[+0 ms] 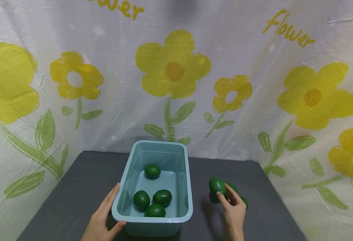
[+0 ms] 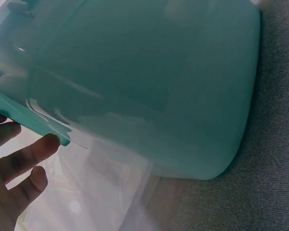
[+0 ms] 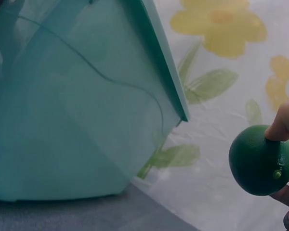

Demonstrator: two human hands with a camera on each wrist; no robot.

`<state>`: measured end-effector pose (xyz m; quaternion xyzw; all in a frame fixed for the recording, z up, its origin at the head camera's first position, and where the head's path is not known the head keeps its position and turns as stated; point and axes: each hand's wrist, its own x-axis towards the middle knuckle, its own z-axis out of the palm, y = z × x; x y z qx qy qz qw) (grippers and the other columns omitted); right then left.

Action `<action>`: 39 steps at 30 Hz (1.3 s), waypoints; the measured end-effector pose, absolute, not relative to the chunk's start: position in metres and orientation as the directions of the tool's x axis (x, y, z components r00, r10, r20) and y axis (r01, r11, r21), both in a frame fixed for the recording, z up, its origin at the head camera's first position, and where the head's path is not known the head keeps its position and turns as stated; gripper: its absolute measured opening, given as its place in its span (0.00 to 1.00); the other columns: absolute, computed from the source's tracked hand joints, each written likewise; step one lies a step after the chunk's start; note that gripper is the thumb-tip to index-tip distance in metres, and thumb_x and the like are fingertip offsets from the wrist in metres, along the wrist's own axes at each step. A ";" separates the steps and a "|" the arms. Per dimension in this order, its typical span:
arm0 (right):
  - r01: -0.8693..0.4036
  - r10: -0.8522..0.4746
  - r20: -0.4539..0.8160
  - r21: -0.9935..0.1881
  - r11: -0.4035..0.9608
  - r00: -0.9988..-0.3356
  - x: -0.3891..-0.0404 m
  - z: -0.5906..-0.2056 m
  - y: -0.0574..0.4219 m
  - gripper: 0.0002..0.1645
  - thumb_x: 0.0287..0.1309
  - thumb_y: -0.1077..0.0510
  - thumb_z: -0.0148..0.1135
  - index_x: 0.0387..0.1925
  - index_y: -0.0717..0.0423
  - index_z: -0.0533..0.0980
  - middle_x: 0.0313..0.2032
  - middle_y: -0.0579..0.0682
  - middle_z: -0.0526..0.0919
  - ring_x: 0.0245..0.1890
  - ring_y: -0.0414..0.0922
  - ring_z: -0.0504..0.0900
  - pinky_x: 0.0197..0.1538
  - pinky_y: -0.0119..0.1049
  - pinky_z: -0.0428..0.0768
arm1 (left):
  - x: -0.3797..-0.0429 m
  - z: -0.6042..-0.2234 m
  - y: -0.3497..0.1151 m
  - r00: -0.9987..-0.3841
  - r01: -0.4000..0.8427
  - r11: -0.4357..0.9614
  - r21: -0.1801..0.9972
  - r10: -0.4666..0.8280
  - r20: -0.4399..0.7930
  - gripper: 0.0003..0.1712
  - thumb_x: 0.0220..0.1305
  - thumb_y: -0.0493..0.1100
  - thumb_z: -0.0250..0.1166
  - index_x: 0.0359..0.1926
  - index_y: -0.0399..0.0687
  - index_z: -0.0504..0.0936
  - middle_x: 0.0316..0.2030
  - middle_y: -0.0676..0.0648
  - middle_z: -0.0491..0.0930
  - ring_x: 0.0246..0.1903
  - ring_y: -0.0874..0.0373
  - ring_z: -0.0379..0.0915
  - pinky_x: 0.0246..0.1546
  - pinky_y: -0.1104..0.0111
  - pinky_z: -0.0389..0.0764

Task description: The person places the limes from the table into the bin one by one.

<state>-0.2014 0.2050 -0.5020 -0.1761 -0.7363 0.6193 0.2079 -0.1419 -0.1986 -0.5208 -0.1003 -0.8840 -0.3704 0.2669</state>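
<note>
Behind everything, a glossy pale sheet backdrop (image 1: 116, 67) painted with yellow flowers and green leaves, creased in places; at its top edge, yellow lettering (image 1: 128, 8) sliced off partway, and at the far left a large yellow bloom (image 1: 7, 87) only partly in frame. Below, a dark grey, fabric-textured tabletop (image 1: 104, 170), bearing a deep rectangular pale-blue plastic tub (image 1: 152, 219). Inside the tub, four smooth dark green oval fruits: a far fruit (image 1: 152, 171) lying alone, then a left fruit (image 1: 141, 199), a right fruit (image 1: 162, 197) and a near fruit (image 1: 155, 211) grouped toward the close end, the last with its lower edge hidden by the near rim. At the tub's left rim, a bare left hand (image 1: 102, 217), fingers extended and thumb spread wide toward the near corner; in the left wrist view, palm mostly cut off and tub contents concealed behind the wall. Right of the tub, outside it, a bare right hand (image 1: 235, 211), thumb and fingers pinching a smooth dark green oval held fruit (image 1: 216, 185), with a small pale nub (image 3: 277, 174) visible from the right wrist. Beneath and behind these fingers, more green fruits (image 1: 245, 202), largely covered and hard to count; cannot tell whether touching the held fruit.
</note>
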 end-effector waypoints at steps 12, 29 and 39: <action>-0.032 0.492 0.115 -0.984 0.175 -0.863 -0.204 -0.495 0.193 0.29 0.61 0.57 0.78 0.64 0.56 0.83 0.38 0.35 0.85 0.35 0.36 0.73 0.42 0.26 0.73 | -0.142 -0.520 -0.198 -0.841 0.365 0.720 0.590 -0.017 0.541 0.59 0.54 0.50 0.82 0.83 0.54 0.62 0.76 0.44 0.70 0.66 0.59 0.73 0.53 0.46 0.85; -0.156 0.455 0.214 -0.974 0.162 -0.864 -0.204 -0.480 0.176 0.27 0.60 0.61 0.78 0.61 0.56 0.85 0.46 0.39 0.90 0.39 0.37 0.79 0.45 0.26 0.75 | -0.142 -0.520 -0.198 -0.840 0.369 0.715 0.593 -0.017 0.543 0.59 0.53 0.49 0.83 0.83 0.55 0.62 0.76 0.45 0.70 0.67 0.67 0.70 0.52 0.49 0.86; -0.199 0.435 0.243 -0.969 0.145 -0.867 -0.204 -0.473 0.167 0.27 0.61 0.63 0.77 0.62 0.58 0.84 0.45 0.37 0.90 0.40 0.35 0.79 0.44 0.25 0.74 | -0.142 -0.521 -0.200 -0.835 0.376 0.714 0.590 -0.016 0.551 0.60 0.53 0.50 0.83 0.83 0.58 0.61 0.77 0.47 0.70 0.69 0.76 0.64 0.56 0.63 0.82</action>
